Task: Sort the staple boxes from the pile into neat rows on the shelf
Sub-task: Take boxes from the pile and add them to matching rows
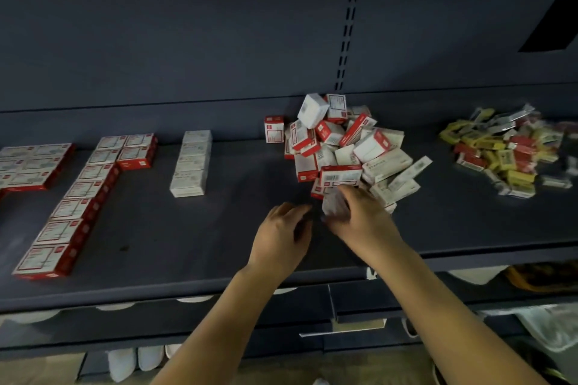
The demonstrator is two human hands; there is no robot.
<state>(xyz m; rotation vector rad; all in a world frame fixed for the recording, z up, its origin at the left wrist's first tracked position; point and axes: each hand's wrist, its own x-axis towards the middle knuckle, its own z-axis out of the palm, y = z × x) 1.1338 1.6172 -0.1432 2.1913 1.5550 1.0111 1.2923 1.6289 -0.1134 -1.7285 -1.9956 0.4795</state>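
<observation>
My right hand (359,212) curls its fingers round a blurred whitish box (334,201) at the near edge of the pile (347,147); its label is unreadable. My left hand (281,233) hangs just beside it, fingers loosely bent and holding nothing. One pile box (386,164) reads "STAPLES". Both forearms reach in over the shelf (187,228). Well left lie a white row (190,162) and red rows (75,197).

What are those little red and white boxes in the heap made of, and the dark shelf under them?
The boxes in the pile look like thin printed cardboard: sharp folded edges, matte white faces, red bands, barcode labels. The shelf looks like painted metal, dark blue-grey and matte, with slotted uprights behind; the blur leaves this uncertain.
</observation>
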